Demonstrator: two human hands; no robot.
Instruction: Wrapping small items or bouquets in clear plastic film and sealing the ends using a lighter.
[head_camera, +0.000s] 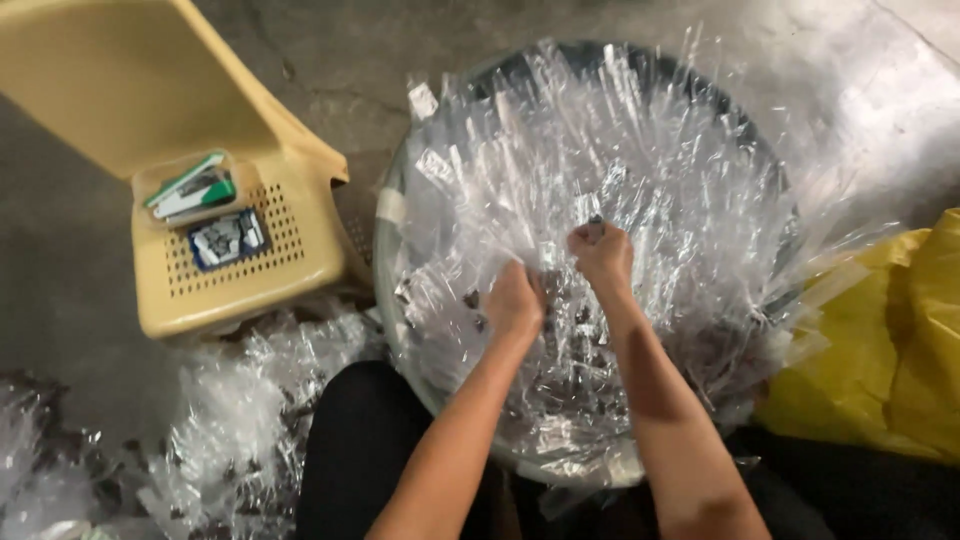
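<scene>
Clear cellophane sleeves (640, 190) could spill from the basin (392, 215); left hand (515, 300) and right hand (600, 250) each pinch some with closed fingers.

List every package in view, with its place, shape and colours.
Clear plastic sleeve packets: fanned in the round basin, both hands among them.
Small blue-and-white flat box: on the beige plastic chair seat.
Yellow plastic bag: right edge, crumpled.
More clear packets: heaped on the floor, lower left.

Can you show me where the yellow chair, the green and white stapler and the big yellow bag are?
yellow chair (290, 262): head view, on the holed seat.
green and white stapler (190, 190): head view, on its middle.
big yellow bag (890, 340): head view, on its crumpled side.
</scene>
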